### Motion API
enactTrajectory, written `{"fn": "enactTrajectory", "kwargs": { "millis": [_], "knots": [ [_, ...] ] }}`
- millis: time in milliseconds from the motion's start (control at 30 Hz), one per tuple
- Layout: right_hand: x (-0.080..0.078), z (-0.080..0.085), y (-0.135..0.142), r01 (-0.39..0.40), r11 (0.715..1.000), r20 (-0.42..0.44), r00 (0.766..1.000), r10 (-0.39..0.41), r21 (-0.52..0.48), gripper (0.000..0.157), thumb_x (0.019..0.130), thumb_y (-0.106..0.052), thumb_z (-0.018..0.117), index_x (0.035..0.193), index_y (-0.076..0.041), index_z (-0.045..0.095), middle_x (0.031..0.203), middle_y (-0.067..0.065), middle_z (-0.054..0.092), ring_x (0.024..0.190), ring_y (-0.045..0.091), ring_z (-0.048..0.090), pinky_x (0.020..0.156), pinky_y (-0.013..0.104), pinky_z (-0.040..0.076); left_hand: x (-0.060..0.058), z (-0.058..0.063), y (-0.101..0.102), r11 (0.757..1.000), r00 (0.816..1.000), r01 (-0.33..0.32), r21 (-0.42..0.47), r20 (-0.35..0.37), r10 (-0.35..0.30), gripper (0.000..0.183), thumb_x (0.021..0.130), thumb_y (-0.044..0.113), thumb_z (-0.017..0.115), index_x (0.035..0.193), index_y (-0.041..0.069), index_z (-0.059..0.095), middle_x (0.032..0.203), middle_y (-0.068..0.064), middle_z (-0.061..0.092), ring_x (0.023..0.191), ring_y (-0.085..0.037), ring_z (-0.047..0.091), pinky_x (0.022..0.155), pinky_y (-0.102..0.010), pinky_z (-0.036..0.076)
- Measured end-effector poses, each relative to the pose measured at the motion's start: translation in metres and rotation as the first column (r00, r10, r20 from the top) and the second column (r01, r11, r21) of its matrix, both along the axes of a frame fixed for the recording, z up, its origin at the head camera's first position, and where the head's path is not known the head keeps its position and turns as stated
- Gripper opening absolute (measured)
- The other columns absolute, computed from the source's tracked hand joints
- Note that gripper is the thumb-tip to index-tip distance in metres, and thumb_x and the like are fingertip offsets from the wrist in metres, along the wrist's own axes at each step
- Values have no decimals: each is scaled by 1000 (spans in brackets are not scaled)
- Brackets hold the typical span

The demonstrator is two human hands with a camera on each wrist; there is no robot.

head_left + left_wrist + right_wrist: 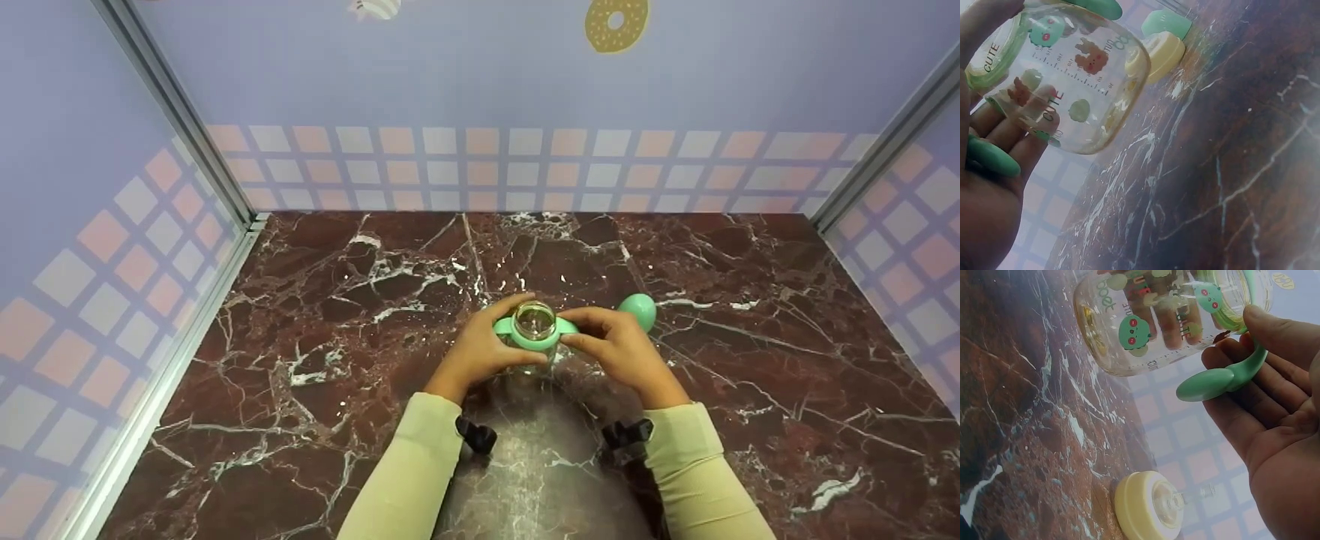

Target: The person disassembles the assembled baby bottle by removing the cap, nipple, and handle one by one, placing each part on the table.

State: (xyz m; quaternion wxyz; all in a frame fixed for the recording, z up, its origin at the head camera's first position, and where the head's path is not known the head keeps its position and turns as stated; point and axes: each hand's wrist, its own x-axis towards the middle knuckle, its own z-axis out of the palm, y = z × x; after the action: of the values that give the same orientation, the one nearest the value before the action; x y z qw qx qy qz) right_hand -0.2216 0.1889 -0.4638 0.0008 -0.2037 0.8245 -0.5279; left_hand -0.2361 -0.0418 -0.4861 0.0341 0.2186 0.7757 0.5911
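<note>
A clear baby bottle (534, 322) with no lid on its mouth is held up over the table between both hands. Cartoon faces and measuring marks are printed on its wall (1134, 332). A green two-handled ring (534, 343) sits around its neck. My left hand (487, 337) curls round the bottle at the left, its fingers (1039, 126) showing behind the clear wall. My right hand (611, 345) pinches the ring by its right handle (1207, 385), thumb on top and fingers beneath.
A green cap (637, 311) stands on the marbled table (337, 450) beyond my right hand. Near it sits a yellow collar with a clear nipple (1148, 506), which the head view does not show. Patterned walls (480, 82) enclose the table at the back and sides.
</note>
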Motion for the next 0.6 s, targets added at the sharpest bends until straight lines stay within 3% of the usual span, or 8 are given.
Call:
{"fn": "enactTrajectory", "kwargs": {
  "millis": [167, 400, 600],
  "knots": [
    [1, 0, 0, 16, 999, 0, 1000, -16, -37, 30, 84, -24, 75, 111, -13, 72, 104, 4, 74, 83, 14, 68, 69, 24, 56, 0, -2, 0, 999, 999, -33, 34, -13, 34, 91, 56, 31, 94, 137, 21, 53, 129, -2, 63, 114, -29, 60, 98, -39, 49],
    [1, 0, 0, 34, 994, 14, 999, -32, -107, 30, 83, -21, 76, 111, -12, 72, 105, 8, 73, 86, 13, 69, 73, 24, 56, 1, -2, -1, 994, 994, -104, -13, -17, 104, 78, 52, 37, 95, 121, 17, 64, 117, 0, 68, 100, -17, 63, 92, -42, 52],
    [2, 2, 1, 21, 995, -12, 1000, -23, -97, 29, 84, -20, 74, 112, -11, 72, 105, 8, 73, 84, 11, 68, 71, 24, 56, 1, -2, -2, 996, 996, -94, 0, 1, 94, 76, 54, 36, 95, 121, 20, 64, 118, -2, 68, 100, -15, 62, 93, -45, 51]
  ]
}}
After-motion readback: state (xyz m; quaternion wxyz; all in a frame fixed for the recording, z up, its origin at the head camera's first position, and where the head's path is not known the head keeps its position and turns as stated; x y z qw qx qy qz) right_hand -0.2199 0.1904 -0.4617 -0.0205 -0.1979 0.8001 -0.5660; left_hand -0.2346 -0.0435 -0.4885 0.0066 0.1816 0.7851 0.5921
